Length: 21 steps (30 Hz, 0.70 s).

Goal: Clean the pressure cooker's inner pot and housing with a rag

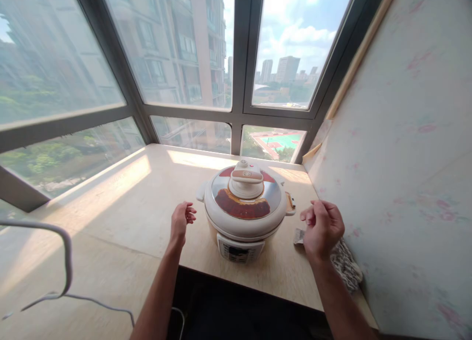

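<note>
A white electric pressure cooker (pixel 241 228) stands upright on the pale surface in front of me, its lid on and its control panel (pixel 241 251) facing me. The lid is shiny with dark red-brown areas, and a white and tan handle (pixel 247 175) rises from its centre. My left hand (pixel 182 220) is just left of the cooker, apart from it, its fingers loosely bent and holding nothing visible. On the other side, my right hand (pixel 324 227) is curled closed near the cooker's right side handle (pixel 290 204), not touching it. I see nothing in that hand.
A grey-brown knitted cloth (pixel 346 267) lies by the papered wall (pixel 413 158), partly behind my right forearm. A grey cable (pixel 68 261) loops at the left. Dark-framed windows (pixel 241 49) close off the back, and the surface's front edge (pixel 250 288) drops off near me.
</note>
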### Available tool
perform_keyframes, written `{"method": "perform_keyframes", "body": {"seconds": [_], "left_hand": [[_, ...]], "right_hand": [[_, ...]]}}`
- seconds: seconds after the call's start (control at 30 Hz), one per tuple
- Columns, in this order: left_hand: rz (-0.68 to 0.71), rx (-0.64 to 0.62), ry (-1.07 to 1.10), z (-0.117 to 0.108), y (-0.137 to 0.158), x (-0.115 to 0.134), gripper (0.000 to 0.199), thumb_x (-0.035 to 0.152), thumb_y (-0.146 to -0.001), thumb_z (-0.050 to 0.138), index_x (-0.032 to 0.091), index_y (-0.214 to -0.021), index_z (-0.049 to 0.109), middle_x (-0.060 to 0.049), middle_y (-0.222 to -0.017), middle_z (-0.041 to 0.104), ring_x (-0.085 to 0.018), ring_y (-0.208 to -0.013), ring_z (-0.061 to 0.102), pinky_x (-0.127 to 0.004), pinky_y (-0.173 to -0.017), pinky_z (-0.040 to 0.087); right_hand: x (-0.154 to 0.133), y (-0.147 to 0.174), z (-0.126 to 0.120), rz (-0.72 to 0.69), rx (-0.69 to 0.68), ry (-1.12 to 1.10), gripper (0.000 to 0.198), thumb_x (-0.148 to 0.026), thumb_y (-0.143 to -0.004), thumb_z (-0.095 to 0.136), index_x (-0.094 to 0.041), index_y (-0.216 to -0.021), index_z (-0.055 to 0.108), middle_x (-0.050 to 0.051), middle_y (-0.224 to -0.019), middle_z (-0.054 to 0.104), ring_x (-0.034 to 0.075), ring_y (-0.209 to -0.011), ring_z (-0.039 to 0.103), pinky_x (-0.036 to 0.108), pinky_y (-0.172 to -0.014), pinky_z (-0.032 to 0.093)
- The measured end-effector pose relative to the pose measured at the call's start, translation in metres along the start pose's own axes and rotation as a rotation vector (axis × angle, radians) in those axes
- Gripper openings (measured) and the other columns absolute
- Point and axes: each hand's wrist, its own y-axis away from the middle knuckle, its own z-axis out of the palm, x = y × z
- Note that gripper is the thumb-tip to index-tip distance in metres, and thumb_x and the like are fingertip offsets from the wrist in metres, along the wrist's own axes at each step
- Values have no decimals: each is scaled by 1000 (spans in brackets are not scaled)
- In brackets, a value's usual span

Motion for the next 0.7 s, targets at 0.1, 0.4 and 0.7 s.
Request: {"method": "perform_keyframes", "body": {"seconds": [0.1, 0.4, 0.7], "left_hand": [[47, -43, -24, 19, -7, 37, 44, 56, -81, 56, 17, -100, 58, 0, -73, 63, -11, -45, 53, -22, -42, 40], [-36, -219, -172, 58, -22, 52, 46, 58, -81, 60, 23, -59, 41, 5, -42, 38, -8, -33, 31, -21, -34, 21], [-3, -178, 5, 59, -23, 41, 46, 56, -74, 66, 22, -56, 43, 7, -43, 36, -7, -34, 29, -22, -35, 18]], "right_hand": [[-36, -27, 49, -208, -388, 168, 18, -36, -96, 61, -19, -96, 67, -2, -72, 63, 14, -65, 59, 28, -65, 50], [-36, -20, 148, -518, -1141, 1142, 47, -56, -102, 49, -15, -118, 66, 17, -116, 68, 31, -113, 60, 45, -97, 46], [-22, -37, 151, -701, -1283, 1149, 55, -62, -100, 49, -12, -114, 67, 16, -112, 67, 27, -109, 58, 35, -89, 47]]}}
